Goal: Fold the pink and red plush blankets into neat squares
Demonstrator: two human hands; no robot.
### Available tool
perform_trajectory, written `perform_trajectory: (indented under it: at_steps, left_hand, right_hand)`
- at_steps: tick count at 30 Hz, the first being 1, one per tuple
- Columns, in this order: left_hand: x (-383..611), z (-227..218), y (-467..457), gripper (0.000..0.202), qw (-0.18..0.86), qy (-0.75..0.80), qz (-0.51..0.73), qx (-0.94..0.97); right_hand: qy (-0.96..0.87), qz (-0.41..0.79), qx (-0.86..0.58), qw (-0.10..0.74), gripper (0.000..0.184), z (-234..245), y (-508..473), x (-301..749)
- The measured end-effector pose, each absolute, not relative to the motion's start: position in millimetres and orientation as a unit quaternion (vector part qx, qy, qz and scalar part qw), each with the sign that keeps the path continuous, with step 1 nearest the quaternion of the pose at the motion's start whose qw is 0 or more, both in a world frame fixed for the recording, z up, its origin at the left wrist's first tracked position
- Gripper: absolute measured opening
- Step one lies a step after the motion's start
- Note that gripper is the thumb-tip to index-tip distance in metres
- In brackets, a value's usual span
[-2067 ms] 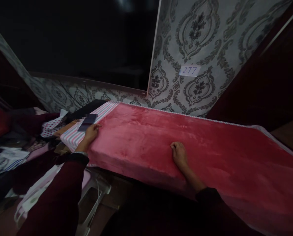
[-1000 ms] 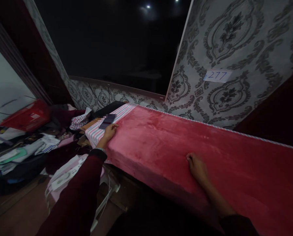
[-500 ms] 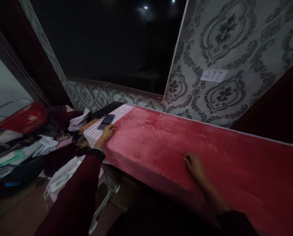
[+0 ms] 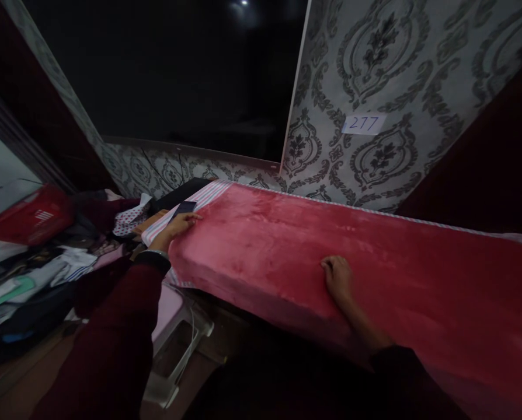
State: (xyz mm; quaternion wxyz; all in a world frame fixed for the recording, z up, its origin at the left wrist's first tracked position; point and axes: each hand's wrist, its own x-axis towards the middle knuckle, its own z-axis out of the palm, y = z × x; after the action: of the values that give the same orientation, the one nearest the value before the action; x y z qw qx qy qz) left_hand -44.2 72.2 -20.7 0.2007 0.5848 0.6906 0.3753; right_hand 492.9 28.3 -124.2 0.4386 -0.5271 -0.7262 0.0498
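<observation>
A red plush cloth covers a long surface, with a striped cloth showing past its left end and along its back edge. At that left end is my left hand, fingers stretched out to the right over the red cloth's edge. A dark phone lies just behind it on the stripes, partly hidden by the hand. My right hand rests on the middle of the red cloth with its fingers curled in. Whether it grips anything is hidden.
A dark television screen hangs above the back edge, beside patterned wallpaper bearing a paper marked 277. To the left are heaped clothes and a red bag. A pink-topped white stool stands below my left arm.
The view has shifted slightly, so the scene sits further left and higher. My left hand now covers more of the phone. My right hand stays curled on the red cloth.
</observation>
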Motion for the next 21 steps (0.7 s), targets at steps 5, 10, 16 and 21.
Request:
perform_trajectory:
  at_steps: [5,10,16,21]
  left_hand:
    - [-47,-14,70,0.040,0.236,0.674,0.357,0.602]
    - [-48,-8,69,0.037,0.232,0.675,0.351,0.606]
    - [-45,-3,69,0.031,0.226,0.696,0.324,0.600]
    - [-41,0,69,0.034,0.225,0.715,0.283,0.598]
  right_hand:
    - [-0.709,0.049,-0.523,0.470,0.023,-120,27,493]
    - [-0.694,0.044,-0.531,0.483,0.022,-116,26,493]
    - [-0.687,0.058,-0.542,0.480,0.020,-117,25,497]
    - [-0.686,0.070,-0.543,0.479,0.021,-118,25,498]
